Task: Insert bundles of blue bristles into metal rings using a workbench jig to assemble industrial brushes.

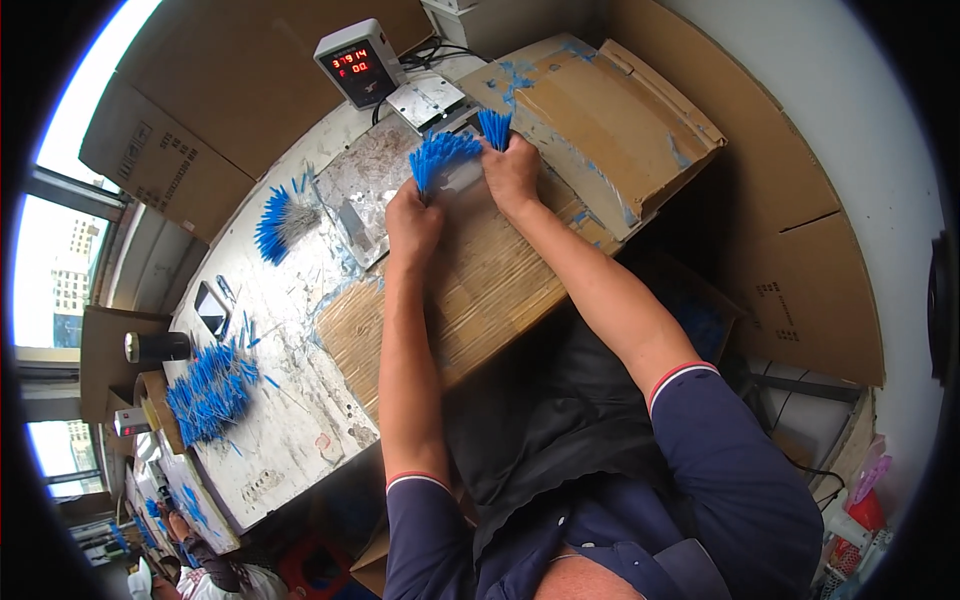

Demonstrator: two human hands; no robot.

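My left hand (412, 222) grips a fan of blue-tipped sticks (440, 155), the tips spreading up and to the right above my knuckles. My right hand (512, 172) is closed on a smaller tuft (495, 126) of the same sticks, held just beside the fan. Both bunches hover over the far end of the counter (290, 400), above a flat cardboard sheet (480, 290) that my forearms cross. Between my hands I see something pale and clear, but I cannot tell what it is. Just beyond the bunches sits a metal plate (430, 102), and behind it a grey box with a red digital display (358, 62). A folded cardboard box (610, 120) lies to the right of my right hand. To the left, well apart, another bundle (282, 222) lies on the counter, and nearer me a loose heap (210, 392) spreads beside a black roll (160, 347).
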